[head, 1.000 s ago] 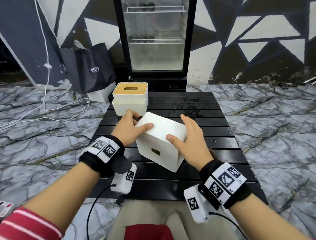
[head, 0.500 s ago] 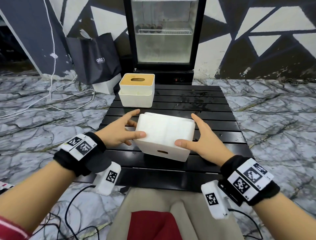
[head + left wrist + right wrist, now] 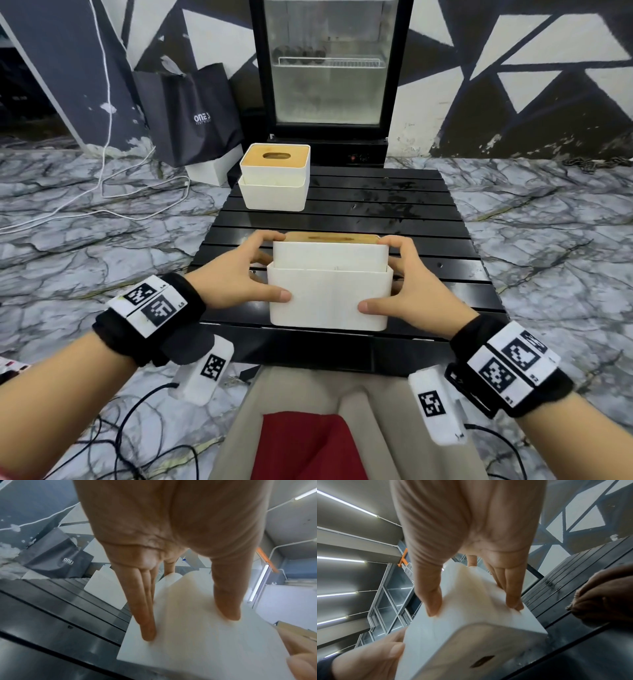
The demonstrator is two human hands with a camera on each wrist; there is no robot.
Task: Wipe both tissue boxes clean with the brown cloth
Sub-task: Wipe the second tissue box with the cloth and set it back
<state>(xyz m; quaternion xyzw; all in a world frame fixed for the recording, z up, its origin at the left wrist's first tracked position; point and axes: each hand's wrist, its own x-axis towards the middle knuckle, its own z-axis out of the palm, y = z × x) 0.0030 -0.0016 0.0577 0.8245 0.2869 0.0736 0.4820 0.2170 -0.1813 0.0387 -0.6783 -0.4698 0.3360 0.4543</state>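
The near tissue box (image 3: 329, 298), white with a wooden lid on top, stands upright over the front of the black slatted table (image 3: 376, 212). My left hand (image 3: 263, 267) grips its left end and my right hand (image 3: 397, 274) its right end, thumbs on the front face. The right wrist view shows the box's underside (image 3: 471, 649) with a small slot, raised a little off the slats. A second tissue box (image 3: 274, 181) sits at the table's far left corner. The brown cloth (image 3: 604, 595) lies bunched on the table to the right of my right hand; the head view hides it.
A black paper bag (image 3: 191, 113) and a small white box stand on the marble floor beyond the far left corner. A glass-door fridge (image 3: 329, 68) stands right behind the table. White cables (image 3: 102, 202) trail across the floor at left.
The near box has turned from tilted with its bottom showing to upright with the wooden lid on top. Both hands stayed on its ends and came closer to the table's front edge.
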